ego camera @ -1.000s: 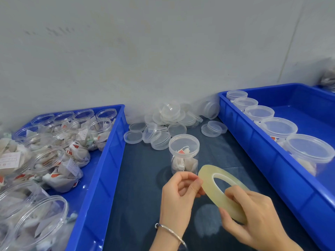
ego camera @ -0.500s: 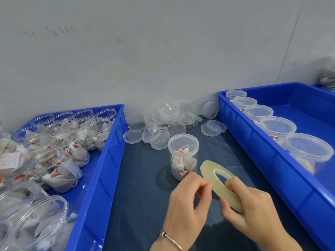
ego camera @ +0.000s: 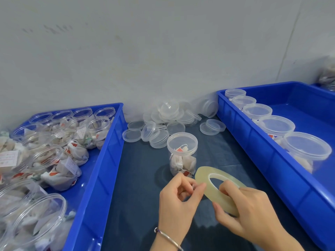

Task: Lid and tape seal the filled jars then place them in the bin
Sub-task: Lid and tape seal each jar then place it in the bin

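Fingers of my right hand (ego camera: 253, 211) curl round the near rim of the tape roll (ego camera: 220, 189), index finger through its hole; fingers of my left hand (ego camera: 178, 201) pinch at the roll's left edge, thumb against index, though whether a tape end sits between them I cannot tell. Item: one lidded jar (ego camera: 182, 154), filled with white sachets, upright on the dark mat (ego camera: 137, 178), just behind the roll. Item: loose clear lids (ego camera: 163, 124), heaped against the wall. Item: left blue bin (ego camera: 101, 169), holding open filled jars. Item: right blue bin (ego camera: 262, 156), holding a row of lidded jars (ego camera: 275, 124) along its near wall. Item: metal bangle (ego camera: 168, 238) on my left wrist.
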Action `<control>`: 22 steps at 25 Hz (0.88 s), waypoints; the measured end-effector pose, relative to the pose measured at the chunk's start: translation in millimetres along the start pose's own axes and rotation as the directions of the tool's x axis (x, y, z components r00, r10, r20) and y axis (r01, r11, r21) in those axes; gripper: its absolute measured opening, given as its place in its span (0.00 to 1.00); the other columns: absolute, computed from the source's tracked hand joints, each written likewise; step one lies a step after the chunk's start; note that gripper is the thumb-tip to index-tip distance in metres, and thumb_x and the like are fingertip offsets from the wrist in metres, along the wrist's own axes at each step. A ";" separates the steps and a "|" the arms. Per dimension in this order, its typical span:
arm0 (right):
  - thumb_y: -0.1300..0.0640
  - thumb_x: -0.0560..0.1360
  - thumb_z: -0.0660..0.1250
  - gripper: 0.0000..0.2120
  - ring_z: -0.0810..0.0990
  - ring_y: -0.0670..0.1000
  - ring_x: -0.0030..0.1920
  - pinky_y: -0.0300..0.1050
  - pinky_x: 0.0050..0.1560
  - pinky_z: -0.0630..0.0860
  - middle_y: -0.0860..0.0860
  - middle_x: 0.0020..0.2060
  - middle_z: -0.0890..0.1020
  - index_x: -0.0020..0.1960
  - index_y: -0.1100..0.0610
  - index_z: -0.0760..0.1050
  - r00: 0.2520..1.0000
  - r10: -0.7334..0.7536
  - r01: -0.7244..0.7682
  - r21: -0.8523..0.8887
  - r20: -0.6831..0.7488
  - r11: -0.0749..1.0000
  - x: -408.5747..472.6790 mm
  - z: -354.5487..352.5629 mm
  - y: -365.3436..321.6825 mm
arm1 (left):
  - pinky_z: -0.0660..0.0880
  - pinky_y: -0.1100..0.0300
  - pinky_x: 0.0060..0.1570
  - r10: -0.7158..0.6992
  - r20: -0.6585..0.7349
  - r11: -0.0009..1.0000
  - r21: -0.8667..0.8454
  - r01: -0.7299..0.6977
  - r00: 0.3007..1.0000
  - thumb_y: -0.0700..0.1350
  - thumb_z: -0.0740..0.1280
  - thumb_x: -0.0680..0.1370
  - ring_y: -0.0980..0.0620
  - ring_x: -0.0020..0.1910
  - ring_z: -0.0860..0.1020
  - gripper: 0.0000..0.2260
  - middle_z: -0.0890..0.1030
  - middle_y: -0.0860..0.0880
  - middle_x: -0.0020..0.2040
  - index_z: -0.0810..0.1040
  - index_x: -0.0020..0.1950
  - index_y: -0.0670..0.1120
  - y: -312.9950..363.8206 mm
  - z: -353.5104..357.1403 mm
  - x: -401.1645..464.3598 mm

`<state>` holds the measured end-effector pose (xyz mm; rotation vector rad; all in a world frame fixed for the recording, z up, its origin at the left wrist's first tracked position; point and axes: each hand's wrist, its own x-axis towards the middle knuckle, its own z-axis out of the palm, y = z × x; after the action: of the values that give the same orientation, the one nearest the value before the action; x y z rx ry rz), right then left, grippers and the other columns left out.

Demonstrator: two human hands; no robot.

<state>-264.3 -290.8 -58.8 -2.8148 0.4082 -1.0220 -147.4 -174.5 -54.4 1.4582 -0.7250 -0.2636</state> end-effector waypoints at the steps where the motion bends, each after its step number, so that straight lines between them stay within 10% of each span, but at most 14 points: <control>1: 0.46 0.66 0.62 0.14 0.63 0.48 0.18 0.34 0.21 0.58 0.45 0.18 0.65 0.31 0.56 0.72 1.000 -0.009 0.009 -0.014 0.004 1.000 0.9 -1.0 0.3 | 0.75 0.67 0.37 -0.035 -0.007 0.999 -0.034 0.035 0.999 0.33 0.75 0.70 0.55 0.33 0.79 0.18 0.82 0.47 0.33 0.65 0.33 0.44 0.2 -0.9 1.1; 6: 0.45 0.66 0.62 0.14 0.63 0.50 0.18 0.33 0.22 0.57 0.45 0.18 0.65 0.30 0.55 0.72 0.996 -0.052 0.055 -0.048 0.073 0.997 1.0 -5.0 3.1 | 0.77 0.64 0.42 -0.189 0.135 0.982 0.039 0.185 0.973 0.34 0.74 0.70 0.54 0.35 0.82 0.09 0.83 0.48 0.34 0.78 0.44 0.45 6.1 -11.5 5.7; 11: 0.35 0.74 0.50 0.17 0.76 0.47 0.25 0.40 0.24 0.62 0.43 0.27 0.75 0.51 0.46 0.66 0.975 0.131 -0.106 -0.142 0.181 0.984 10.5 -3.1 2.4 | 0.73 0.72 0.40 0.084 0.054 0.943 0.317 -0.097 0.995 0.35 0.75 0.68 0.59 0.36 0.80 0.11 0.81 0.56 0.33 0.79 0.32 0.48 18.6 -12.5 4.7; 16: 0.31 0.73 0.33 0.27 0.77 0.46 0.39 0.39 0.35 0.65 0.36 0.45 0.78 0.71 0.30 0.33 0.973 0.123 -0.092 -0.161 0.193 0.983 33.1 -17.7 28.5 | 0.71 0.75 0.37 0.140 -0.093 0.945 0.311 -0.105 0.986 0.33 0.74 0.69 0.62 0.36 0.79 0.12 0.81 0.56 0.35 0.78 0.33 0.47 17.0 -30.5 27.1; 22: 0.39 0.78 0.45 0.24 0.63 0.51 0.24 0.45 0.33 0.65 0.48 0.25 0.66 0.73 0.39 0.60 0.974 0.042 0.070 -0.474 0.221 0.878 73.0 -7.7 35.0 | 0.75 0.69 0.44 0.087 -0.139 0.971 0.232 -0.053 0.986 0.32 0.71 0.72 0.64 0.47 0.78 0.10 0.79 0.49 0.51 0.76 0.36 0.44 -12.2 -30.7 56.1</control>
<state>-222.9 -345.7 -15.3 -3.3270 0.7004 -0.6562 -83.2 -183.8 -48.4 1.6466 -0.7009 -0.0157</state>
